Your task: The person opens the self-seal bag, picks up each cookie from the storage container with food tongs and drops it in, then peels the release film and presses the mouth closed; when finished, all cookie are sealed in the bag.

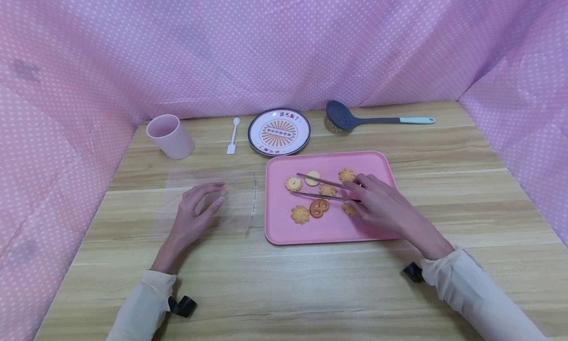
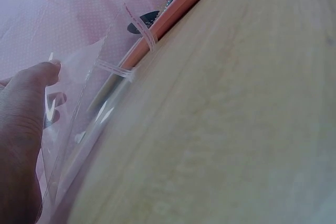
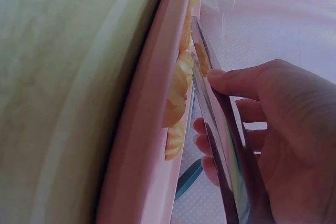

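Note:
My right hand (image 1: 377, 203) grips metal tongs (image 1: 324, 181) over a pink tray (image 1: 284, 232). The two arms of the tongs are spread, their tips on either side of a round scalloped cookie (image 1: 293, 184). Near them lie a plain round cookie (image 1: 312, 178), a brown pretzel-shaped cookie (image 1: 319, 208) and several flower-shaped cookies (image 1: 300, 214). To the left of the tray my left hand (image 1: 195, 210) is at a clear plastic bag (image 1: 241, 181), its fingers loosely curved and the thumb apart from the index finger. Sealing strips (image 2: 140, 24) mark the bag's mouth, which faces the tray.
Along the back stand a pink cup (image 1: 170, 136), a small white spatula-spoon (image 1: 233, 135), a patterned plate (image 1: 279, 134) and a dark slotted ladle (image 1: 343, 117) with a mint handle end. A pink dotted cloth (image 1: 284, 45) hangs behind the wooden table (image 1: 310, 291).

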A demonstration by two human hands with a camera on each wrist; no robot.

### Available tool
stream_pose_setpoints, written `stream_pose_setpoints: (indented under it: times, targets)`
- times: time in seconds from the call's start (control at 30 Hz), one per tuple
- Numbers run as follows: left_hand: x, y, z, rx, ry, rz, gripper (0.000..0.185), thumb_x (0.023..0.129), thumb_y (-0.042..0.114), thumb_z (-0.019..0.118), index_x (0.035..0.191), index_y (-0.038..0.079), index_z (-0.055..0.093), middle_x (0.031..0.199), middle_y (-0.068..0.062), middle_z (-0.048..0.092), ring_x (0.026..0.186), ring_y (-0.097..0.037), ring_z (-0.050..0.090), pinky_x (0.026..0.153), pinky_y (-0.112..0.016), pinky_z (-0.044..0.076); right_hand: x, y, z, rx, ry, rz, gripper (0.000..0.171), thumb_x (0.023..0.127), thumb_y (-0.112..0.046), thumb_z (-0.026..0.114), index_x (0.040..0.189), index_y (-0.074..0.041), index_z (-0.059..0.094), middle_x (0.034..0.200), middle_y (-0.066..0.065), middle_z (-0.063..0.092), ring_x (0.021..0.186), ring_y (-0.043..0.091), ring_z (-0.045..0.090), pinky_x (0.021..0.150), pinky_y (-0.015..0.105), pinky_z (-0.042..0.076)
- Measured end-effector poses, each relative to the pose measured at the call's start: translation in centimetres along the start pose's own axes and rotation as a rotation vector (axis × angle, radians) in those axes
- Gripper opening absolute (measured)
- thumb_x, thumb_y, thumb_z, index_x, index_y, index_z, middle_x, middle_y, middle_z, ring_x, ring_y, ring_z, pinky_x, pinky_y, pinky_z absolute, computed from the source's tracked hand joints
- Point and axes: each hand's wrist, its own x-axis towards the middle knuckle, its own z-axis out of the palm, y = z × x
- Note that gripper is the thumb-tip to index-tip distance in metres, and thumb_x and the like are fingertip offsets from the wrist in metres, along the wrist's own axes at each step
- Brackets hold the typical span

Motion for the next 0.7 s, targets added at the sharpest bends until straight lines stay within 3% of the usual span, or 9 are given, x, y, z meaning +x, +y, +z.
stream_pose_setpoints:
  times: [0.7]
  targets:
    - [0.00,-0.13,0.02,0.005,0.001,0.017,0.030,0.089,-0.010,0.072,0.117,0.002,0.072,0.129,-0.012,0.070,0.126,-0.028,0.056,0.111,-0.031,0.027,0.40,0.20,0.53,-0.043,0.071,-0.101,0.031,0.092,-0.010,0.078,0.119,0.001,0.070,0.101,0.012,0.064,0.081,0.027,0.057,0.070,0.041,0.051]
